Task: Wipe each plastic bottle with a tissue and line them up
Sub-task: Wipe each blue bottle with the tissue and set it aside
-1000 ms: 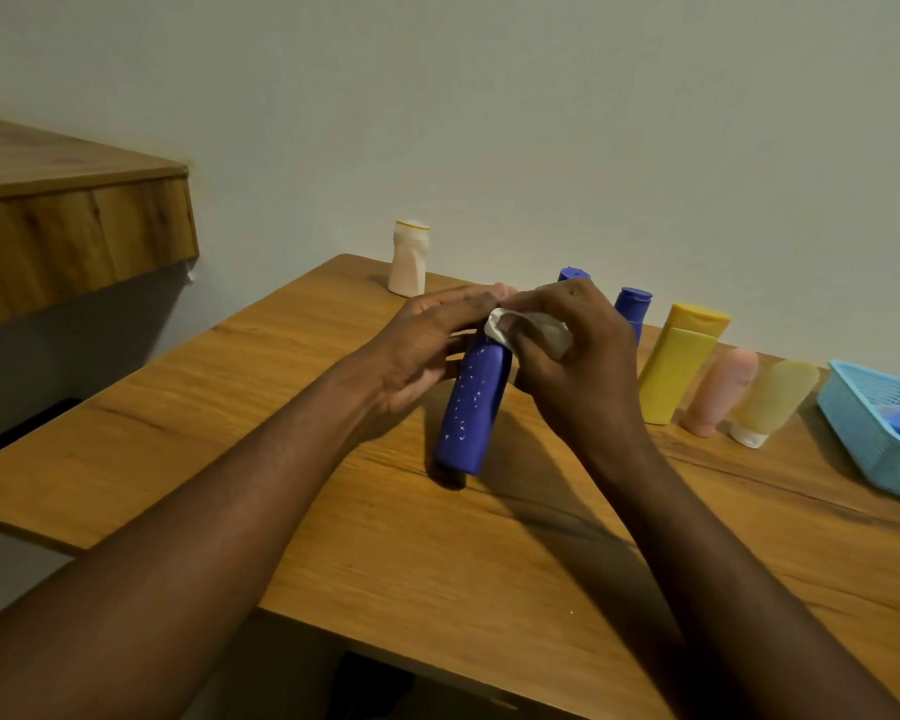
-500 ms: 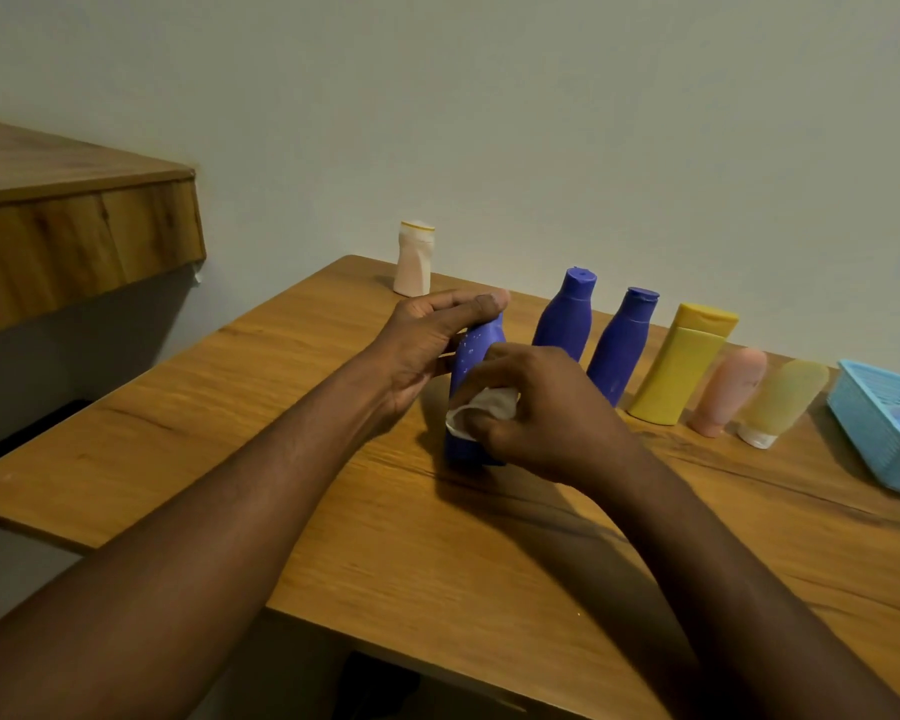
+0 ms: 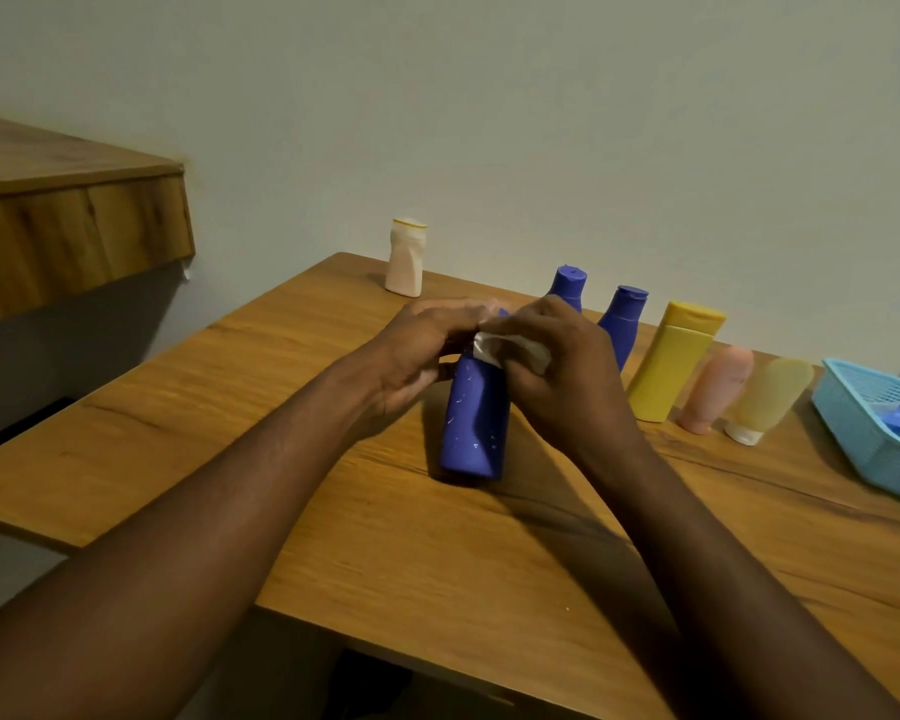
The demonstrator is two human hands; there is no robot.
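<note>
Currently, the dark blue bottle (image 3: 473,418) stands upright on the wooden table (image 3: 333,511), in front of the row of other bottles. The left hand (image 3: 427,350) grips the upper part of this bottle, with its fingers curled over the top. The right hand (image 3: 562,376) pinches a crumpled white tissue (image 3: 510,350) and presses it against the bottle's neck. Both hands hide the cap. White flecks show on the bottle's body. Behind the hands a row runs toward the right: a first blue bottle (image 3: 568,288), a second blue bottle (image 3: 622,324), a yellow bottle (image 3: 671,366), a pink tube (image 3: 715,389) and a pale yellow tube (image 3: 767,397) standing on its white cap. A cream bottle (image 3: 406,257) stands apart at the far left corner. A light blue basket (image 3: 853,407) sits at the right edge.
</note>
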